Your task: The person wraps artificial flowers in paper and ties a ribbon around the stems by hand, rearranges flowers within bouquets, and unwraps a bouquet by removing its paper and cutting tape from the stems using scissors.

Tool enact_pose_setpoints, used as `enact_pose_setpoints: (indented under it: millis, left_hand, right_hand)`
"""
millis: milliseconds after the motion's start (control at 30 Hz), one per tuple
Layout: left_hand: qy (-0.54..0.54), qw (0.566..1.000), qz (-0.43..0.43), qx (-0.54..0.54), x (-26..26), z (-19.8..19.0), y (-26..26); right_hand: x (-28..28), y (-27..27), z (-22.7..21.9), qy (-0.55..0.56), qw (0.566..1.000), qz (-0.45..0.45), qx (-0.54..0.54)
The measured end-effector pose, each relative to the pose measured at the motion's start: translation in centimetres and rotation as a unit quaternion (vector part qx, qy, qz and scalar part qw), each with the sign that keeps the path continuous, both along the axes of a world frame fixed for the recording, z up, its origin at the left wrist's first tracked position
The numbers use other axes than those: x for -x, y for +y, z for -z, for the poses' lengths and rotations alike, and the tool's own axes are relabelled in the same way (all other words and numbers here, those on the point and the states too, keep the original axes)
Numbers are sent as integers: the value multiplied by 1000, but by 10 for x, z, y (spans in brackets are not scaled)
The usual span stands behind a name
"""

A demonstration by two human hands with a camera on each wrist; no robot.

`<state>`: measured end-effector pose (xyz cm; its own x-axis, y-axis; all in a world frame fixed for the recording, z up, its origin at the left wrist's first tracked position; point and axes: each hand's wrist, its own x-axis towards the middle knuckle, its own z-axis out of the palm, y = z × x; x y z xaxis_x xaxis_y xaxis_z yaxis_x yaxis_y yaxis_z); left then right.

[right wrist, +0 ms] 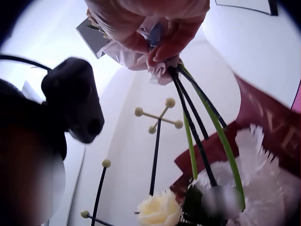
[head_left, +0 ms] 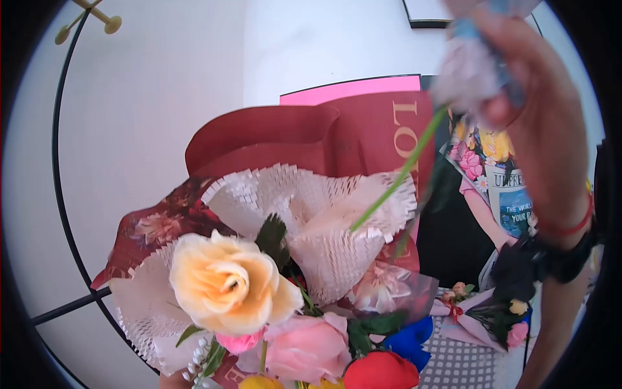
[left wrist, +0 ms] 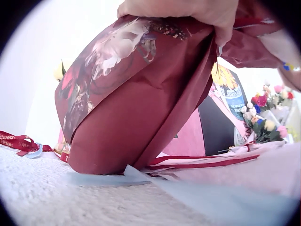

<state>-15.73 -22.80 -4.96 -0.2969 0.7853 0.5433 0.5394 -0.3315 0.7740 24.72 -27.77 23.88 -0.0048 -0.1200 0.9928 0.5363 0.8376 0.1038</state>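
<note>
The large bouquet (head_left: 227, 282) has dark red paper (left wrist: 141, 113), white mesh wrap (head_left: 311, 207), a peach rose, a pink rose (head_left: 308, 347) and a red flower (head_left: 381, 371). My left hand (left wrist: 183, 10) grips its gathered paper from above in the left wrist view. Raised at the upper right, my right hand (head_left: 541, 91) (right wrist: 150, 21) pinches a small bunch in pale tissue (head_left: 463, 74) with a blue tie. Green and dark stems (right wrist: 225, 141) hang from it over the bouquet. The bunch's blooms are mostly hidden.
A small wrapped bouquet (head_left: 476, 321) lies on a grey patterned surface at the right, near a floral printed bag (head_left: 486, 155). Dark red ribbon (left wrist: 16, 142) and light blue ribbon (left wrist: 103, 180) lie on the white surface. A rack with round knobs (right wrist: 159, 117) stands behind.
</note>
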Motion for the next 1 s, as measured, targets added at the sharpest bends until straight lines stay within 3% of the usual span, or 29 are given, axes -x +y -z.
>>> enact_pose_setpoints:
  millis: [33,67,100,167,267,400,533,733,867,1000]
  left_hand:
    - [2,1000,2,-3,-1,-2,1]
    - [5,1000,2,-6,0,-4,2]
    - [7,1000,3,-8,-1,-6,4]
    - [10,1000,3,-10,-2,-9,8]
    - [15,1000,6,-7,-3,-11,6]
    - [20,1000,8,-4,-5,-12,7]
    - [26,1000,10,-5,-8,-16,9]
    - [36,999,13,5,-9,-17,6]
    - [34,999,8,6,-8,-15,4]
    - [36,999,3,17,-7,-13,0]
  right_hand:
    - [12,-11,3,-62,977,-76,188]
    - [20,-9,4,-108,956,-120,243]
    - [31,-6,13,-107,958,-119,240]
    - [53,7,41,-37,940,-269,207]
    - [69,25,63,65,926,-286,236]
    - [68,37,64,45,921,-288,260]
    - [72,36,55,34,934,-296,195]
    - [83,35,63,45,904,-289,313]
    - [79,54,69,21,929,-297,219]
    - [70,48,66,43,932,-252,257]
